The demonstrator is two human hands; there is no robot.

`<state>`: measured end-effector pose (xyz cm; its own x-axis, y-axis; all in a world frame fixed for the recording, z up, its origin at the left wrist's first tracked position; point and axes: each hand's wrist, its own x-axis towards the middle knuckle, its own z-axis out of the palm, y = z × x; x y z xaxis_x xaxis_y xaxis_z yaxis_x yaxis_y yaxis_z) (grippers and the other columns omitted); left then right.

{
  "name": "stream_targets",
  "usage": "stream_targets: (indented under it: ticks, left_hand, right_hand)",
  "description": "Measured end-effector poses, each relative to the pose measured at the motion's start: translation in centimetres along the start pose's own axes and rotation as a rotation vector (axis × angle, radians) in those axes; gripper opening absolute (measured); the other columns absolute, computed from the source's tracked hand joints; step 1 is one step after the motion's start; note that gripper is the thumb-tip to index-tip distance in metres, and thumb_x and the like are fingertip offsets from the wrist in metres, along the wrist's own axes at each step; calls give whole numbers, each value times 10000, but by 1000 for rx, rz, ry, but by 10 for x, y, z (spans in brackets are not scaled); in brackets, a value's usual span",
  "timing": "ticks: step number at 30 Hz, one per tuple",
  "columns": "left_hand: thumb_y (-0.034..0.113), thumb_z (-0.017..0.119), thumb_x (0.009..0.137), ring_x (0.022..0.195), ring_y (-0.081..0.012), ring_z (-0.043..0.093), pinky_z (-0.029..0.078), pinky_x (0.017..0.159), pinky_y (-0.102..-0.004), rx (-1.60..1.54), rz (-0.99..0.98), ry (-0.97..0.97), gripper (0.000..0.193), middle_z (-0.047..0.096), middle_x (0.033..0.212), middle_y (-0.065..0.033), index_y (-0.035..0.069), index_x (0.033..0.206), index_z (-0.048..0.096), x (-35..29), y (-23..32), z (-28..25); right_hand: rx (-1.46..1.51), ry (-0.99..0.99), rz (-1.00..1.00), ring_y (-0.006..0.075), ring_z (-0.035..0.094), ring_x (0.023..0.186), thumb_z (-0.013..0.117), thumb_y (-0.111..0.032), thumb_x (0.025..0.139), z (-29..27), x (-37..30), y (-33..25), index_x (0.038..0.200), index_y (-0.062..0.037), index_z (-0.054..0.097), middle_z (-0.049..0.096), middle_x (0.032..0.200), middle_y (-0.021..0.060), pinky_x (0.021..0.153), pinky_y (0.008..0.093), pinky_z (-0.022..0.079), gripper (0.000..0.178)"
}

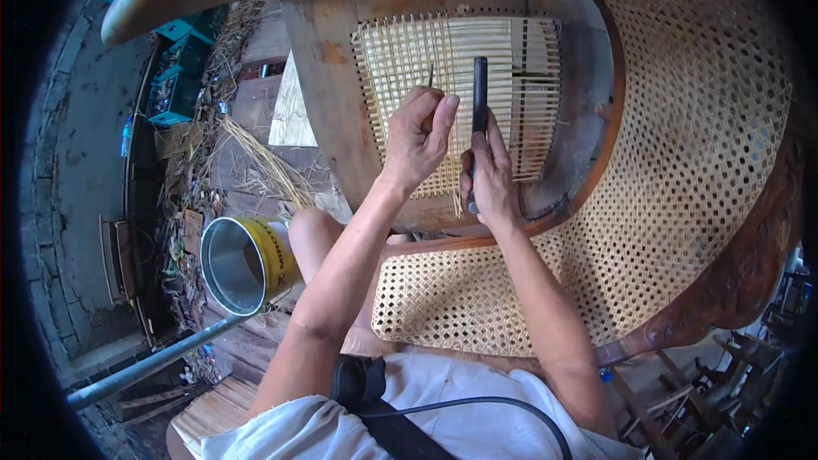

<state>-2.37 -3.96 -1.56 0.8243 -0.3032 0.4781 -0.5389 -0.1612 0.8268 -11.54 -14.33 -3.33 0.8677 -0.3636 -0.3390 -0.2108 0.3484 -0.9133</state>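
Observation:
My left hand [417, 138] is closed, thumb up, with a thin dark spike [430, 74] sticking out past its fingers. It is above a wooden seat frame [328, 77] strung with pale cane strands [477, 38]. Beside it, my right hand [494, 179] grips a black-handled tool [480, 94] held upright; its lower end is partly hidden by the fingers. Strands cross both ways on the left of the seat opening, while the right side shows strands running mostly one way. Small holes line the frame's edge.
Finished cane webbing [682, 162] curves around the right and front, inside a carved wooden rim [733, 290]. On the left are a yellow bucket [277, 260], a metal pipe [153, 364], loose cane strands [264, 158] and teal crates [175, 95]. A black cable [503, 400] crosses my lap.

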Motion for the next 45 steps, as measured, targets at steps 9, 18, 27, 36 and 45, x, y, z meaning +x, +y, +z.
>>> stream_targets:
  ticks: [9,18,27,36,45]
  left_hand:
    - [151,600,999,618,-209,462,399,570,-338,33,-21,-4,279,503,724,-94,-14,775,573,14,-7,5]
    - [168,577,1018,630,-177,460,395,584,-327,4,-4,46,272,515,731,-83,-22,823,588,19,-1,3]
    - [185,554,1036,625,-141,410,353,567,-302,-21,-82,45,308,462,708,-59,-15,802,570,22,8,6]
    - [179,548,1040,618,-115,351,314,544,-295,-48,-92,53,356,413,696,-35,-10,744,491,34,-4,5]
    - [180,567,1025,635,-146,424,359,570,-304,-5,-55,82,290,470,718,-67,-14,812,584,45,0,7]
  right_hand:
    - [60,-81,-113,30,365,426,381,-305,1086,16,12,6,1576,-194,260,438,632,-50,347,212,318,517]
    - [113,-98,-29,26,368,422,385,-263,1079,21,6,18,1589,-185,214,425,617,-51,357,212,347,543]
    - [91,-149,-70,25,391,424,399,-281,1082,29,6,12,1594,-207,200,447,630,-48,356,210,346,553]
    - [181,-128,-59,33,378,412,400,-247,1079,34,18,4,1587,-203,225,427,602,-64,347,211,349,539]
    - [196,-115,-54,26,380,411,402,-250,1077,35,21,-3,1590,-225,211,438,623,-52,351,206,358,548]
